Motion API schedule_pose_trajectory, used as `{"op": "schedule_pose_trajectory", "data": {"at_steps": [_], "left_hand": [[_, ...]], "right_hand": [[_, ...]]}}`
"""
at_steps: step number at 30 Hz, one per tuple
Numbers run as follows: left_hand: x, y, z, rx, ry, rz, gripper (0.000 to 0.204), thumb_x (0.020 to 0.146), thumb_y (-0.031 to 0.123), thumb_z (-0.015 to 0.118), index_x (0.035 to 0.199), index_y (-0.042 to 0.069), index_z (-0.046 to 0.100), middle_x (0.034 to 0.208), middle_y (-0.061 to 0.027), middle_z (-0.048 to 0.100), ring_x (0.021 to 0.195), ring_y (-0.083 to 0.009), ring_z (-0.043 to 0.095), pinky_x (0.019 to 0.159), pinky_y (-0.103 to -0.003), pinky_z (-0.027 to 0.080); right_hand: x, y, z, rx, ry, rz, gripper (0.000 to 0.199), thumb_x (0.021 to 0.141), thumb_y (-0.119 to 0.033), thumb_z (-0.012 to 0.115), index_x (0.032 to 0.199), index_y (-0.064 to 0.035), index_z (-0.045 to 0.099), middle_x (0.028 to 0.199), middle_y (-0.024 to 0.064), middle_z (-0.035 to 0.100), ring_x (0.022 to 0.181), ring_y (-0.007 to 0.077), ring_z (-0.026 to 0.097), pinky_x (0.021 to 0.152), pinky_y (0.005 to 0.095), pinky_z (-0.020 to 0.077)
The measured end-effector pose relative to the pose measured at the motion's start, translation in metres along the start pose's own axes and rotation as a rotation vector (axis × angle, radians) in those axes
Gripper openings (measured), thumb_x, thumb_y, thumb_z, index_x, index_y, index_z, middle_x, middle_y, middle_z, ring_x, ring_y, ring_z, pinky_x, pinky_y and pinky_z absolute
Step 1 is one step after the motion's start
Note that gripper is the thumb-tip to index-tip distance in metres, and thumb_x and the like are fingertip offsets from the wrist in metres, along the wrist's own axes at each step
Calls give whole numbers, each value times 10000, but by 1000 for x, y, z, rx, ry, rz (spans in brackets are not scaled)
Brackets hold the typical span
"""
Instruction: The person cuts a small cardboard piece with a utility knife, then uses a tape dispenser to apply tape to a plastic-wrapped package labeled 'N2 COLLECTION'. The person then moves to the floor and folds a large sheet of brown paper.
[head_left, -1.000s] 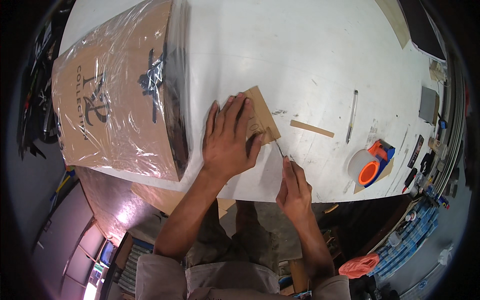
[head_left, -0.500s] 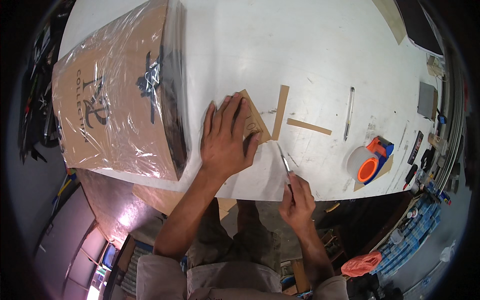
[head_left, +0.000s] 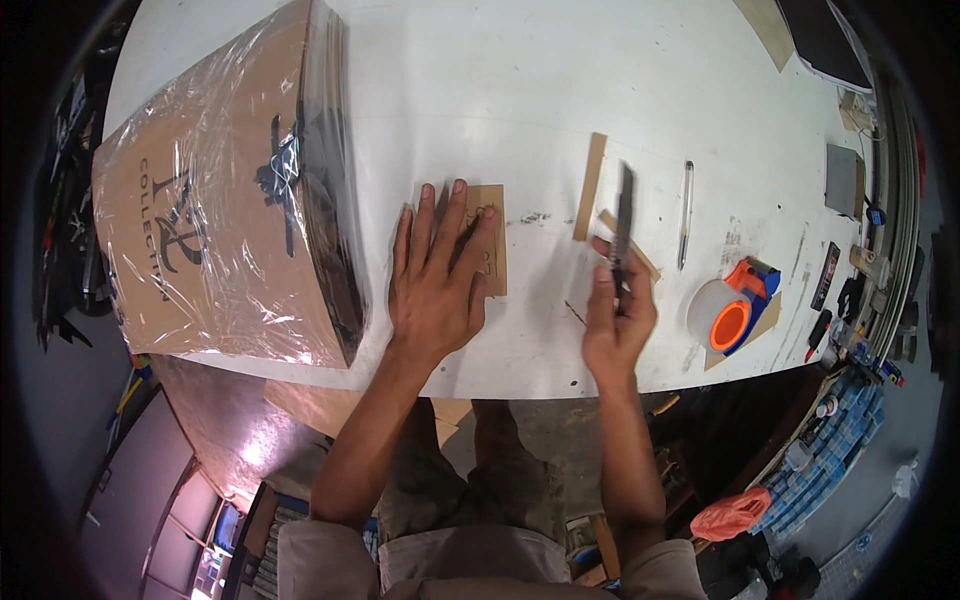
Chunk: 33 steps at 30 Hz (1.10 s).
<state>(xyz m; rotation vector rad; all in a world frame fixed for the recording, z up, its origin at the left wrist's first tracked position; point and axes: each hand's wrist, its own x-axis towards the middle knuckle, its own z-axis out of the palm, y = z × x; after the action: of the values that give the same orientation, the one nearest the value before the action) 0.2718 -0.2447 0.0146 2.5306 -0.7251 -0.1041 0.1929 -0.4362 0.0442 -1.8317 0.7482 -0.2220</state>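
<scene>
Cardboard (head_left: 488, 240) — a small brown piece — lies flat on the white table (head_left: 480, 90), pinned under the left hand (head_left: 437, 282), whose fingers are spread wide and pressed flat on it, pointing toward 12 o'clock. The right hand (head_left: 617, 318) sits at 3 o'clock from the left, well apart from it, fingers closed round a slim dark knife (head_left: 623, 225) that points up toward 12 o'clock; the blade end is blurred. Just at 11 o'clock from the right hand lies a narrow strip (head_left: 590, 186) of cardboard, upright, and a second strip (head_left: 630, 258) slants behind the knife. A pen (head_left: 685, 214) lies at 2 o'clock from the right hand, and a tape dispenser (head_left: 733, 315) — white roll, orange core — at 3 o'clock. At 9 o'clock from the left hand stands a big box (head_left: 220, 190) wrapped in clear film, near the fingers but not touching.
</scene>
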Motion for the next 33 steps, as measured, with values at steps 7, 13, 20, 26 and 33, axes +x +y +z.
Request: {"op": "schedule_pose_trajectory", "data": {"at_steps": [7,13,20,26,33], "left_hand": [[0,2,4,-22,43,19,514,878,34,591,1347,200,721,1587,-129,478,1409,-397,449,1218,-608,286],[-2,1,4,-2,30,31,485,881,25,593,1317,188,731,1528,-58,552,1371,-347,488,1216,-594,287],[0,4,1,-13,29,27,494,873,46,613,1338,179,714,1519,-50,559,1377,-348,486,1220,-592,280],[1,6,-1,9,-16,11,597,860,-10,601,1408,217,666,1542,-25,545,1389,-346,479,1228,-591,268],[-1,4,3,18,-35,4,653,844,-60,584,1419,240,660,1583,16,511,1407,-334,460,1243,-587,250]], "right_hand": [[-41,19,-23,-36,-75,32,332,1062,-69,570,1359,79,579,1062,108,716,840,86,601,725,240,510],[-29,4,-6,-342,-248,-350,534,924,97,621,1446,18,535,1155,233,673,884,390,731,763,399,607],[-25,-6,8,-422,-312,-380,544,898,165,591,1428,41,570,1156,242,676,859,352,755,700,376,614],[-18,-6,-1,-472,-306,-403,543,886,148,614,1414,21,586,1137,219,674,837,347,747,666,394,615],[-19,0,-8,-456,-340,-422,568,865,117,655,1416,1,580,1141,189,664,806,347,723,622,424,606]]}}
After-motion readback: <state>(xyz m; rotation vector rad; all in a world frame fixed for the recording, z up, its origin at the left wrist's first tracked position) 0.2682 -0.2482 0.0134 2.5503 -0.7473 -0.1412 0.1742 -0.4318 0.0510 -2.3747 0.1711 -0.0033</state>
